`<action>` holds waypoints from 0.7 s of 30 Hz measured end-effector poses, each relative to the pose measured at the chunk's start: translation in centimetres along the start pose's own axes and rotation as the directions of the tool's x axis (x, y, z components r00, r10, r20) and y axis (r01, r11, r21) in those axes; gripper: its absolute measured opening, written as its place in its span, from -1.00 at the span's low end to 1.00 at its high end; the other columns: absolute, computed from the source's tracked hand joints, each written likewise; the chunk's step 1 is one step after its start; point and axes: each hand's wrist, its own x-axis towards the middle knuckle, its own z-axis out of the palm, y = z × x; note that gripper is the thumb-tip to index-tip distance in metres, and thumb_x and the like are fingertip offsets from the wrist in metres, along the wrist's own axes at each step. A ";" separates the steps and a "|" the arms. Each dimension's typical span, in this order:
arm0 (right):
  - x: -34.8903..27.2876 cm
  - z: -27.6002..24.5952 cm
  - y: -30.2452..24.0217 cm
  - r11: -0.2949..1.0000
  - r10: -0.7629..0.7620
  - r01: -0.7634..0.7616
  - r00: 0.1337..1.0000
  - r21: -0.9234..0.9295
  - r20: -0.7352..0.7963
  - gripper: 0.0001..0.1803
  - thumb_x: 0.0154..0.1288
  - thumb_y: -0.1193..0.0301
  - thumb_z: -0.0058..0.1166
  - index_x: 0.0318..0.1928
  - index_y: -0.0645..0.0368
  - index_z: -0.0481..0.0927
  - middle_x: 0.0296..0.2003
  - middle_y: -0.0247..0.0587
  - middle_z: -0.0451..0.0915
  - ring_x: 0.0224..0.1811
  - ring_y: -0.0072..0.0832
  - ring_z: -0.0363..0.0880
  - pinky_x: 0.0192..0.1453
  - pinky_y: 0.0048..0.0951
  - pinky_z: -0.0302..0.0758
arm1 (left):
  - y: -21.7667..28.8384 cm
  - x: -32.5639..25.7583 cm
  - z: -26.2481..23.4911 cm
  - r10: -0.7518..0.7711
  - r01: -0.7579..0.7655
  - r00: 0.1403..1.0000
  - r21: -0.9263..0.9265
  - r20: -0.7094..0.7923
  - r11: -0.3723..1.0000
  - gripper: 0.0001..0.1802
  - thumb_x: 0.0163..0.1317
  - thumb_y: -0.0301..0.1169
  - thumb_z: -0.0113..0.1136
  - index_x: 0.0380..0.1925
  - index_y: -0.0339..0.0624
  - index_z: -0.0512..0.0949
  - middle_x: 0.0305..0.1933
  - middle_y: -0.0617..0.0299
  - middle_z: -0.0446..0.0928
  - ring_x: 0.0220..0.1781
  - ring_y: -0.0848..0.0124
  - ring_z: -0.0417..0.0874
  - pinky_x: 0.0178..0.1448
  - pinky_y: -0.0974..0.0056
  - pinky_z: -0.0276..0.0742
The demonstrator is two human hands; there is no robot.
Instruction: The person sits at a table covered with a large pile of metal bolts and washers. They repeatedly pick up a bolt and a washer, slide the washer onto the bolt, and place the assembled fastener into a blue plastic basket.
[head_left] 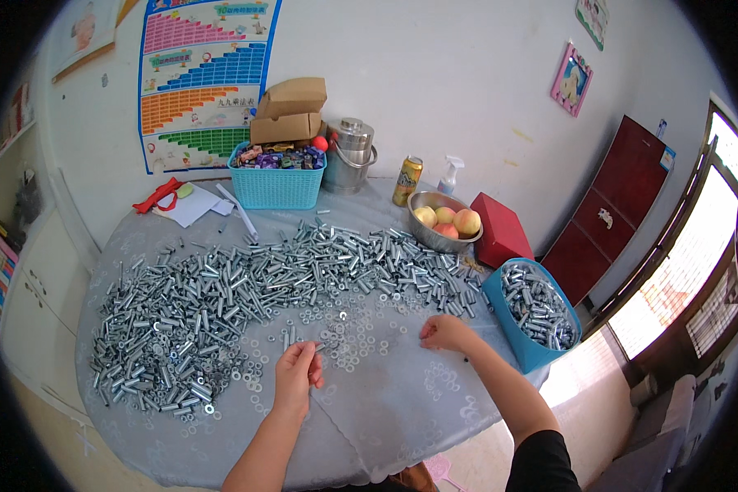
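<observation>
My left hand (297,375) is closed above the near middle of the table, thumb and fingers pinching a short shiny metal piece (320,347) that looks like a bolt or sleeve. Small upright metal sleeves (289,335) stand just beyond it. Flat washers (354,351) lie scattered between my hands. To the right, my right hand (448,334) hovers near the edge of the heap with its fingertips pressed together; whatever is between them is too small to make out. A wide heap of metal sleeves and bolts (246,279) spreads across the table's left and back.
A blue bin (517,332) full of metal anchors stands by my right forearm. Behind the heap are a steel bowl (422,232) of peaches, a red box (500,230), a drink can (407,181), a spray bottle (449,175), a steel canister (350,156) and a turquoise basket (275,189) of wrapped sweets.
</observation>
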 end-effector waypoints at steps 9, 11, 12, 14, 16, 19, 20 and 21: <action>1.5 1.2 -7.2 0.910 -0.110 0.151 0.986 0.385 -0.126 -0.68 0.02 0.34 0.24 -0.23 0.29 0.58 -0.43 -0.24 0.60 -0.44 -0.59 0.54 -0.39 -0.57 0.47 | 0.3 0.1 -0.3 -0.007 0.007 1.000 -0.013 -0.028 1.000 -0.82 0.27 -0.32 -0.01 -0.30 -0.21 0.44 -0.57 0.34 0.37 -0.67 0.61 0.27 -0.63 0.46 0.22; 1.8 0.8 -5.4 0.995 -0.081 0.090 0.982 0.046 -0.173 -0.66 -0.06 0.33 0.28 -0.27 0.25 0.60 -0.43 -0.24 0.61 -0.44 -0.56 0.55 -0.36 -0.54 0.47 | 0.2 0.2 -0.3 -0.009 0.008 1.000 -0.032 -0.030 0.999 -0.82 0.27 -0.32 -0.01 -0.31 -0.20 0.44 -0.57 0.34 0.37 -0.67 0.60 0.28 -0.62 0.46 0.22; 2.0 0.8 -4.3 0.991 -0.072 0.046 0.977 -0.129 -0.202 -0.66 -0.11 0.32 0.31 -0.29 0.23 0.61 -0.43 -0.24 0.61 -0.45 -0.54 0.55 -0.35 -0.52 0.48 | 0.3 0.1 -0.2 -0.011 0.010 1.000 -0.031 -0.029 0.999 -0.82 0.27 -0.32 -0.01 -0.31 -0.20 0.44 -0.57 0.34 0.37 -0.67 0.60 0.28 -0.62 0.46 0.22; 2.8 1.7 -1.9 0.997 -0.045 0.033 0.985 -0.074 -0.165 -0.66 -0.23 0.30 0.34 -0.37 0.18 0.61 -0.43 -0.21 0.61 -0.42 -0.41 0.56 -0.31 -0.44 0.48 | 0.2 0.0 0.0 -0.019 0.019 1.000 -0.023 -0.022 1.000 -0.83 0.26 -0.32 0.00 -0.32 -0.20 0.44 -0.57 0.33 0.37 -0.66 0.60 0.28 -0.62 0.45 0.22; 2.5 1.9 -2.1 0.993 -0.111 0.103 0.981 -0.059 -0.160 -0.66 -0.26 0.28 0.33 -0.40 0.16 0.60 -0.44 -0.15 0.60 -0.39 -0.31 0.57 -0.29 -0.37 0.47 | 0.2 0.0 0.0 -0.029 0.029 0.999 -0.009 -0.026 1.000 -0.83 0.26 -0.32 0.00 -0.31 -0.20 0.44 -0.56 0.33 0.38 -0.66 0.60 0.28 -0.62 0.45 0.22; 3.1 2.0 -2.1 0.982 -0.143 0.117 0.972 -0.145 -0.184 -0.66 -0.25 0.29 0.32 -0.38 0.13 0.60 -0.43 -0.15 0.60 -0.41 -0.32 0.56 -0.30 -0.37 0.47 | -0.2 0.0 0.0 -0.027 0.027 0.999 -0.001 -0.023 1.000 -0.83 0.26 -0.33 0.00 -0.31 -0.21 0.44 -0.56 0.32 0.38 -0.66 0.60 0.28 -0.62 0.45 0.22; 3.2 2.1 -2.3 0.985 -0.136 0.110 0.969 -0.130 -0.207 -0.66 -0.24 0.31 0.31 -0.36 0.14 0.60 -0.42 -0.15 0.60 -0.39 -0.34 0.57 -0.30 -0.37 0.47 | -0.3 0.1 0.0 -0.023 0.023 1.000 -0.003 -0.020 1.000 -0.83 0.26 -0.33 0.00 -0.30 -0.21 0.44 -0.56 0.32 0.39 -0.66 0.60 0.28 -0.62 0.45 0.22; 3.3 2.4 -2.5 0.988 -0.128 0.103 0.965 -0.115 -0.229 -0.66 -0.23 0.33 0.30 -0.34 0.15 0.60 -0.41 -0.14 0.60 -0.38 -0.35 0.57 -0.30 -0.37 0.48 | -0.3 0.1 0.0 -0.025 0.025 1.000 0.001 -0.017 1.000 -0.82 0.26 -0.33 0.00 -0.30 -0.21 0.44 -0.56 0.32 0.39 -0.67 0.60 0.28 -0.62 0.45 0.23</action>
